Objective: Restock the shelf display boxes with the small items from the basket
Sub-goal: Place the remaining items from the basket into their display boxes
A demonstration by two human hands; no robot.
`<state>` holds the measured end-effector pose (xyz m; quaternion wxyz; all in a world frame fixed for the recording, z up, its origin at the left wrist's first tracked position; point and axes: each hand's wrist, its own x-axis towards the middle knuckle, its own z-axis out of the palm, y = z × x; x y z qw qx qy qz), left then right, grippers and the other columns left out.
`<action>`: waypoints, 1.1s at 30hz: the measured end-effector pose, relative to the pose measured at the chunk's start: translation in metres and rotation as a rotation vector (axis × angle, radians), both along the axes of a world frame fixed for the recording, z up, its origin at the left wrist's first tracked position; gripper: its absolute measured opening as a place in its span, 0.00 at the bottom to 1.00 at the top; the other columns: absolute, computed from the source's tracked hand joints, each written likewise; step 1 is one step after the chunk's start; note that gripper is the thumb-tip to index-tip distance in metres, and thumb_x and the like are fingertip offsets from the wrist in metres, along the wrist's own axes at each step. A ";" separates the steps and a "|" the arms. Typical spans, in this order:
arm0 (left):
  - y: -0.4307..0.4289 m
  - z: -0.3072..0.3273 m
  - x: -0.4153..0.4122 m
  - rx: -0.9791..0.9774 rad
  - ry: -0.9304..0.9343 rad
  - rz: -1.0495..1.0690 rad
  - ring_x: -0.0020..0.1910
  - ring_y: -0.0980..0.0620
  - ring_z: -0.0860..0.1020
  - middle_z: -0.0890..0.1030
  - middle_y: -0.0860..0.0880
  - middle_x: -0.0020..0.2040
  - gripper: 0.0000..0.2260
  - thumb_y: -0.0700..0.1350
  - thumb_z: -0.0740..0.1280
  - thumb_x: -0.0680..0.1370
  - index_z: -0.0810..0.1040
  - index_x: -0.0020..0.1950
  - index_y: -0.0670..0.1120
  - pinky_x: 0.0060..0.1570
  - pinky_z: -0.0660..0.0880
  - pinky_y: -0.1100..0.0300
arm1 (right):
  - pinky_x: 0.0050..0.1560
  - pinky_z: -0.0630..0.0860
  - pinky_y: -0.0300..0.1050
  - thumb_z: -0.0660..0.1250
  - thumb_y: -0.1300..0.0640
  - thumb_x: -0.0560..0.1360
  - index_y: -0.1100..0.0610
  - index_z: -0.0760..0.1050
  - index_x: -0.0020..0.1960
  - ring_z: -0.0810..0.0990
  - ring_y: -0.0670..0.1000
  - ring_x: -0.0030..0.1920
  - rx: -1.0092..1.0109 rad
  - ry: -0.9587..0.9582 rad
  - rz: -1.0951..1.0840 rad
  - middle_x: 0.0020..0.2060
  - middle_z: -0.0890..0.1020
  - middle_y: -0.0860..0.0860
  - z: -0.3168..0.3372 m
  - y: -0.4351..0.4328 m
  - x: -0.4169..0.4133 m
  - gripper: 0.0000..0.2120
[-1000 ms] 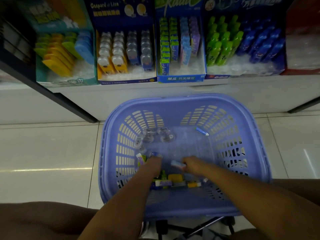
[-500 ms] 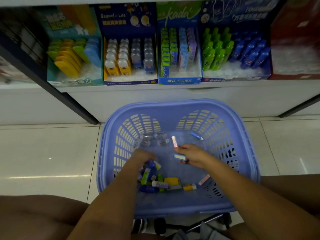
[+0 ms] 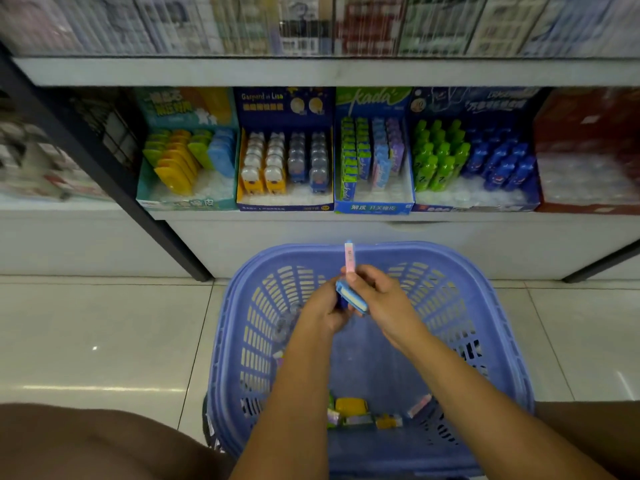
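Note:
A blue plastic basket [image 3: 498,306] stands on the floor below the shelf. Both hands meet above its middle. My right hand [image 3: 381,296] pinches a pink eraser stick [image 3: 349,257] upright and also holds a light blue eraser [image 3: 353,297]. My left hand [image 3: 322,311] grips a small dark blue item [image 3: 341,301], mostly hidden by the fingers. Several small items [image 3: 349,408] lie at the basket's near end. On the shelf stand display boxes: yellow-green-blue [image 3: 187,168], Gaspard et Lisa [image 3: 284,168], green kada [image 3: 374,161], green and blue bottles [image 3: 474,164].
A red display box [image 3: 588,157] stands at the shelf's far right. A dark shelf post [image 3: 104,161] slants down at the left. Blurred packets [image 3: 311,26] fill the upper shelf. Pale floor tiles [image 3: 104,341] surround the basket; my knees are at the bottom corners.
Both hands have risen from the basket floor to above its middle, carrying items. The right hand now has the pink stick besides the light blue eraser. My view tilted up towards the shelf.

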<state>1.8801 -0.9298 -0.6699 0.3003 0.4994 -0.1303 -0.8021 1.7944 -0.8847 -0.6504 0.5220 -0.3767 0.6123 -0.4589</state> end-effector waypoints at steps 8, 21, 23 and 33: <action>0.002 0.040 0.026 -0.335 0.059 0.002 0.31 0.54 0.76 0.76 0.46 0.31 0.10 0.47 0.64 0.79 0.75 0.43 0.42 0.29 0.73 0.64 | 0.48 0.68 0.39 0.66 0.56 0.77 0.60 0.77 0.60 0.76 0.52 0.53 -0.299 0.672 -0.024 0.52 0.80 0.54 0.043 -0.014 -0.009 0.14; -0.004 0.054 0.022 -0.369 0.012 0.072 0.29 0.55 0.77 0.80 0.47 0.32 0.09 0.34 0.70 0.74 0.80 0.53 0.38 0.29 0.74 0.64 | 0.40 0.78 0.34 0.73 0.61 0.71 0.54 0.80 0.46 0.83 0.44 0.39 -0.224 0.091 -0.233 0.37 0.85 0.47 0.085 -0.033 -0.030 0.06; -0.007 0.056 0.022 -0.375 0.015 0.090 0.28 0.55 0.77 0.80 0.47 0.31 0.07 0.35 0.70 0.74 0.80 0.52 0.40 0.29 0.74 0.64 | 0.38 0.79 0.36 0.71 0.64 0.71 0.58 0.74 0.45 0.84 0.48 0.36 -0.223 -0.077 -0.249 0.35 0.85 0.51 0.094 -0.037 -0.043 0.07; -0.018 0.077 0.029 -0.436 0.099 0.177 0.28 0.56 0.76 0.78 0.46 0.30 0.04 0.37 0.68 0.76 0.78 0.49 0.40 0.30 0.75 0.66 | 0.42 0.76 0.39 0.61 0.55 0.79 0.56 0.78 0.51 0.78 0.47 0.37 -0.111 -0.417 -0.190 0.41 0.82 0.50 0.093 -0.046 -0.056 0.08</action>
